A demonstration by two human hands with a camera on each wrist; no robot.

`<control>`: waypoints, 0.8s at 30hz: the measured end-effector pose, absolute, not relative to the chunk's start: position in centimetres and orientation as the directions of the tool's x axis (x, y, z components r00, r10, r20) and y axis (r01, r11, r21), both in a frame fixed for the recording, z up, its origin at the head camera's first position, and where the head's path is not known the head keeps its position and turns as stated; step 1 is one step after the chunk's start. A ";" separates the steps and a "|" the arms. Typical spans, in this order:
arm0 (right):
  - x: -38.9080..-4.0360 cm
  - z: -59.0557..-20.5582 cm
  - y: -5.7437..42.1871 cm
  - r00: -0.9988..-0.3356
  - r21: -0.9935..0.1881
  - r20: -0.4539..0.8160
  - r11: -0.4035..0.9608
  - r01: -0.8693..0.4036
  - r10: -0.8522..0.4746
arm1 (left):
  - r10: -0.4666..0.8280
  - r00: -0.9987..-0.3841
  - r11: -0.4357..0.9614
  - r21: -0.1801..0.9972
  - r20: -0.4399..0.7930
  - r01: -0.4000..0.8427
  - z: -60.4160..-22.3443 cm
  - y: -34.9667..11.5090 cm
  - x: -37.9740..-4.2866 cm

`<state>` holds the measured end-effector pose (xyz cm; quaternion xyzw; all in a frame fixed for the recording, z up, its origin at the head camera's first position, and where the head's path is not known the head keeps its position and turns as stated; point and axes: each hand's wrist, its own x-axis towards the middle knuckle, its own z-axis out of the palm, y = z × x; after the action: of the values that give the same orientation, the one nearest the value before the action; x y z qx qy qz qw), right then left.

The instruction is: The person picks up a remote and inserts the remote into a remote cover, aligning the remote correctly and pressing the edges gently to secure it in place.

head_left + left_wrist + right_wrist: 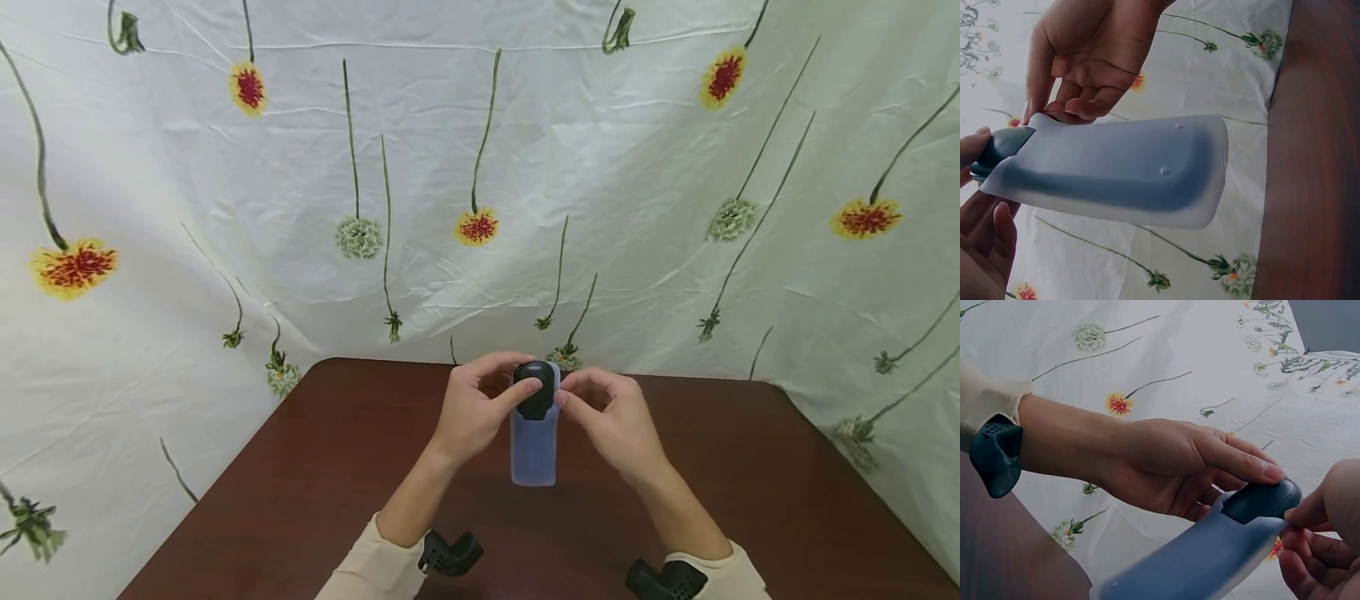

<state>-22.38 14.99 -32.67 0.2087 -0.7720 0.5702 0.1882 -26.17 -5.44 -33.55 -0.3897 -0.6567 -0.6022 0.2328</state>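
My left hand grips the rounded black end of a dark handheld device, its thumb lying across the face. Most of the device sits inside a translucent bluish sleeve, and its dark body shows through the sleeve in the left wrist view. The right hand pinches the sleeve's rim beside the black end. In the right wrist view the black end sticks out of the sleeve's opening. Both hands hold the pair raised above the table; the buttons or front of the device are hidden.
A dark reddish-brown table spreads beneath the hands. Behind and at both sides hangs a white cloth printed with flowers. Each wrist wears a black camera mount over a cream sleeve cuff.
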 end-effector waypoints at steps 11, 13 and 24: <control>-22.1 -32.3 14.3 -0.883 -0.880 0.470 0.075 -0.469 0.001 | 0.258 -0.562 -0.036 0.589 0.786 0.807 -33.3 -5.6 -26.3; -22.1 -32.4 14.4 -0.880 -0.877 0.474 0.089 -0.473 -0.002 | 0.262 -0.558 -0.035 0.586 0.787 0.810 -33.3 -5.6 -26.3; -22.6 -33.0 14.8 -0.842 -0.786 0.517 0.306 -0.538 -0.153 | 0.208 -0.627 -0.044 0.648 0.750 0.760 -33.6 -5.4 -26.3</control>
<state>-22.58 14.77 -33.01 0.2190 -0.7888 0.5468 0.1757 -26.27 -5.37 -33.64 -0.3699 -0.6546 -0.6206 0.2224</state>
